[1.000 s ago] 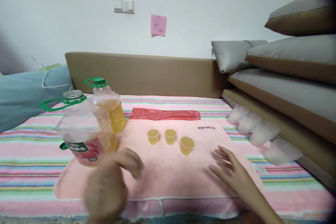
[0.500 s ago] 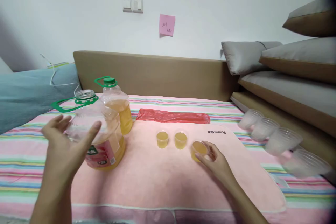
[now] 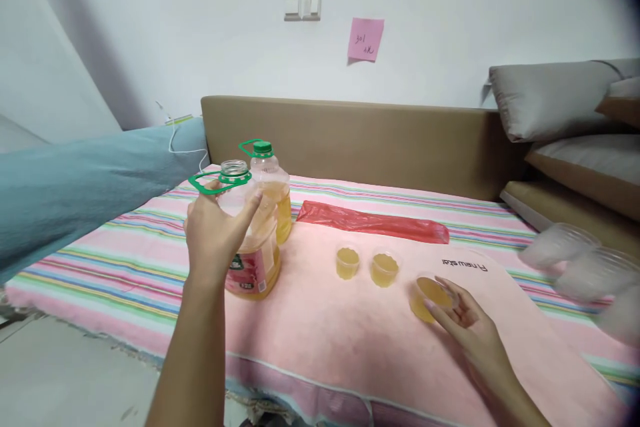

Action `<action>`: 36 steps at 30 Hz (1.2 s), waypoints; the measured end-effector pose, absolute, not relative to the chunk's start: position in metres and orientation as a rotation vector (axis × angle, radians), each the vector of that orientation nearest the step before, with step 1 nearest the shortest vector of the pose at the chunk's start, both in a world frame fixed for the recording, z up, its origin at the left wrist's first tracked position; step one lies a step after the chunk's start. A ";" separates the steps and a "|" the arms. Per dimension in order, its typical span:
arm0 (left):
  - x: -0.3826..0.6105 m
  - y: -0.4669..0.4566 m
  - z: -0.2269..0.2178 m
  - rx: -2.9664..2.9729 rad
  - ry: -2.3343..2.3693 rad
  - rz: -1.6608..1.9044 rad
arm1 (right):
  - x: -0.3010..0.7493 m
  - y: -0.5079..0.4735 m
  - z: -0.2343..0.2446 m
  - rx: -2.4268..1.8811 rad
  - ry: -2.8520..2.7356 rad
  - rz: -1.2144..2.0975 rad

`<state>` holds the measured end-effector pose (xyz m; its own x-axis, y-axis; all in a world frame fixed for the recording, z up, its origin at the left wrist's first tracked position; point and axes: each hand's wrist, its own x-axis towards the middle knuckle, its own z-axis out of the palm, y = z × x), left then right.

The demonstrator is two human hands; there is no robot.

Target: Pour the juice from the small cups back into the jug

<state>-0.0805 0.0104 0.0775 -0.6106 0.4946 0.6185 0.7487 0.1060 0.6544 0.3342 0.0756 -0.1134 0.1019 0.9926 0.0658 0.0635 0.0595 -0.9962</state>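
Note:
My left hand (image 3: 213,233) is wrapped around the upper body of a large juice bottle (image 3: 253,263), with the thumb on its right side and the fingers partly hidden. This bottle is uncapped, with a green carrying handle at its neck and yellow juice low inside. Between the thumb and fingers of my right hand (image 3: 463,320) is a clear plastic cup (image 3: 431,297) of yellow juice, on or just above the pink towel. Two more filled cups stand to its left, a middle cup (image 3: 385,269) and a left cup (image 3: 347,262).
Behind the open bottle stands a second juice bottle (image 3: 284,210) with a green cap. A red plastic bag (image 3: 373,221) lies along the far side of the pink towel (image 3: 320,327). Stacks of clear cups (image 3: 557,247) lie at the right, near piled cushions (image 3: 585,167).
The view has swung left, so things appear shifted to the right. My left hand has closed in around the open bottle. The right hand still holds its cup.

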 end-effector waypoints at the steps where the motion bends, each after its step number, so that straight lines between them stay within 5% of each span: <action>1: -0.080 0.011 0.079 -1.181 -2.184 -1.477 | 0.338 0.076 -0.113 -1.253 -1.230 1.023; 25: -0.060 -0.022 0.076 -1.716 -1.845 -1.942 | 0.290 0.086 0.021 -0.913 -1.482 1.073; 36: -0.069 -0.022 0.081 -1.906 -1.970 -1.826 | 0.214 0.101 0.101 -0.656 -1.641 1.213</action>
<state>-0.0691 -0.0216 0.0808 -0.3223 0.7724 0.5473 0.6043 -0.2772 0.7470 0.2141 0.1012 0.1012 -0.3975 0.8369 0.3763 -0.1138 0.3620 -0.9252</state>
